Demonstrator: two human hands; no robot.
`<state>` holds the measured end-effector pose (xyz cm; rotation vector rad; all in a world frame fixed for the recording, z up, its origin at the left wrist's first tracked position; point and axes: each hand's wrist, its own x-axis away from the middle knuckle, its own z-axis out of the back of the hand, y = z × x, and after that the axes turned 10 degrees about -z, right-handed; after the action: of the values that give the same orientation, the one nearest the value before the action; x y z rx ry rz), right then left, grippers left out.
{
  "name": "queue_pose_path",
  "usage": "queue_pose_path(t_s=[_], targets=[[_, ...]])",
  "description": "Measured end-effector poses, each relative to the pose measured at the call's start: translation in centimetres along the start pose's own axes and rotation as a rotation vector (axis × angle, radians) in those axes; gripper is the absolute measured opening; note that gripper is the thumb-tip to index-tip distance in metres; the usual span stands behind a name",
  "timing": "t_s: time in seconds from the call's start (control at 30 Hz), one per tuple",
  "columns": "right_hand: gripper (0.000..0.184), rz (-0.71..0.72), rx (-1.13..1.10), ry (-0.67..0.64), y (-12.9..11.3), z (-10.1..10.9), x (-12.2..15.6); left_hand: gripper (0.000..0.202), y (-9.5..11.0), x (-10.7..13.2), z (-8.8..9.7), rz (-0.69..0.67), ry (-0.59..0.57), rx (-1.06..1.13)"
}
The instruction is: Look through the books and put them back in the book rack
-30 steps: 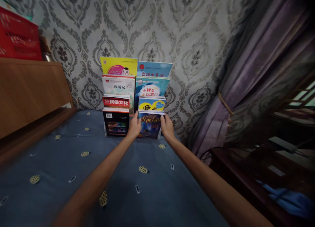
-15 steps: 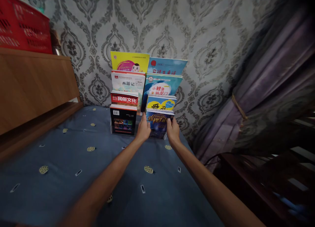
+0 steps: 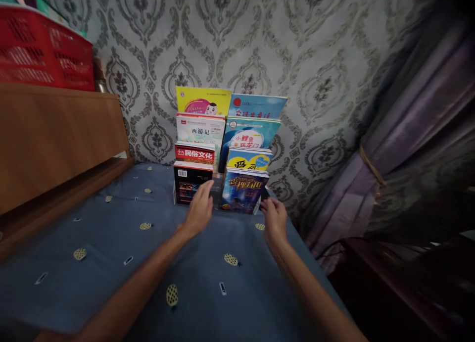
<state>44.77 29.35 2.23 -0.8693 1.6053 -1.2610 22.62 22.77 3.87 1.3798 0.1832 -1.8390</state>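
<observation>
Two columns of books stand upright in a stepped stand (image 3: 217, 197), of which little shows. My left hand (image 3: 199, 211) is open, fingers stretched forward, just before the right side of a black book (image 3: 193, 174) at the front left. Beside the right edge of the stand, my right hand (image 3: 275, 218) is open with lightly bent fingers, apart from the dark blue book (image 3: 243, 191) at the front right. Behind rise a red book (image 3: 195, 155), a white book (image 3: 200, 130), a yellow book (image 3: 203, 95), a yellow-and-blue book (image 3: 260, 160), a teal book (image 3: 256, 134) and a light blue book (image 3: 260, 104).
A blue patterned bedsheet (image 3: 111, 292) lies under the stand. Patterned wallpaper (image 3: 245, 35) backs it. Left is a wooden headboard-like panel (image 3: 59, 144) with a red basket (image 3: 44, 50) on top. A tied purple curtain (image 3: 345, 183) hangs at right.
Both hands have let go of the dark blue book and drawn apart, the left one leftward, the right one rightward and down. That book now stands in the front right slot. The view has shifted slightly.
</observation>
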Motion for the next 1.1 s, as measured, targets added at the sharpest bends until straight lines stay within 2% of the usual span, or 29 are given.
queue_pose_path(t_s=[0.03, 0.1, 0.17, 0.23, 0.3, 0.37, 0.5, 0.67, 0.8, 0.93, 1.1], targets=[[0.039, -0.055, -0.039, -0.050, 0.0, -0.2, 1.4, 0.050, -0.5, 0.1, 1.4, 0.008, 0.057, -0.064], [0.039, -0.066, -0.077, -0.282, -0.4, -1.4, 4.3, 0.047, -2.1, 0.0, 3.6, 0.068, 0.210, -0.161], [0.044, -0.010, -0.061, -0.484, -1.3, -3.6, 6.4, 0.050, -4.1, -0.7, 5.0, 0.179, 0.360, -0.189], [0.051, 0.078, -0.026, -0.553, -2.1, -6.3, 7.2, 0.054, -5.9, -1.5, 5.7, 0.308, 0.438, -0.145], [0.063, 0.131, 0.024, -0.516, -2.4, -9.0, 6.8, 0.056, -7.2, -2.4, 5.9, 0.397, 0.437, -0.063], [0.071, 0.168, 0.076, -0.449, -2.5, -11.4, 5.7, 0.056, -7.8, -3.1, 6.0, 0.421, 0.398, 0.017], [0.069, 0.202, 0.091, -0.347, -3.1, -15.0, 3.2, 0.055, -8.1, -4.4, 6.0, 0.424, 0.336, 0.101], [0.066, 0.203, 0.061, -0.239, -4.5, -18.3, 1.7, 0.052, -8.7, -5.6, 6.2, 0.457, 0.335, 0.127], [0.064, 0.245, 0.106, -0.172, -4.4, -19.7, 1.6, 0.047, -9.0, -5.8, 5.9, 0.429, 0.341, 0.140], [0.064, 0.266, 0.119, -0.090, -3.9, -20.2, 1.9, 0.046, -8.8, -5.6, 5.5, 0.428, 0.344, 0.132], [0.064, 0.275, 0.124, -0.099, -4.0, -20.3, 1.6, 0.044, -8.8, -5.7, 5.4, 0.422, 0.329, 0.128]])
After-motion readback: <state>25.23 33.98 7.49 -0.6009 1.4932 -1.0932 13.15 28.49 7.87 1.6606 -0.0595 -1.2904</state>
